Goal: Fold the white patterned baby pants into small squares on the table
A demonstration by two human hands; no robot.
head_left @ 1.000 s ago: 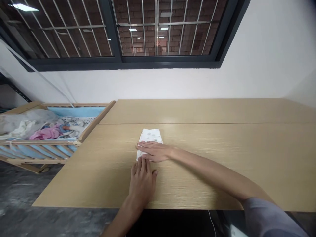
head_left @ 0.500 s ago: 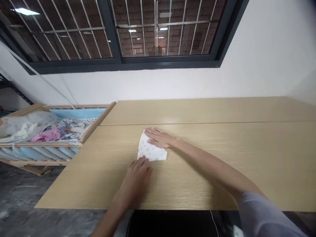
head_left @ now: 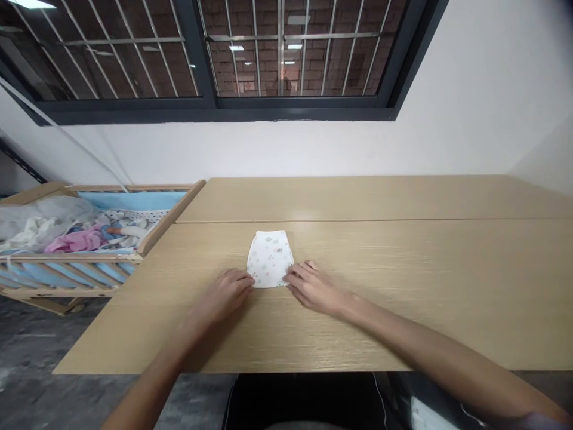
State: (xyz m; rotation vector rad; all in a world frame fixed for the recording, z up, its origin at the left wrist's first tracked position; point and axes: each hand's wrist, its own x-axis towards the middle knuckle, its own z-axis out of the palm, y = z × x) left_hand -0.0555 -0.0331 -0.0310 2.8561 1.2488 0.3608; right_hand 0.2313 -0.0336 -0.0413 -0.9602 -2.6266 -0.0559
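Your left hand and right hand lie open on the table, fingers loosely spread, pinching nothing. Their fingertips touch the lower sides of the folded white cloth, which lies flat between them. A wooden crib stands just left of the table.

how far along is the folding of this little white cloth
The small white printed cloth already lies folded into a neat rectangle on the wooden table. In hand: the left hand and right hand touch its lower corners, flat, not gripping. Left: a loose heap of clothes in the wooden crib seems unfolded.
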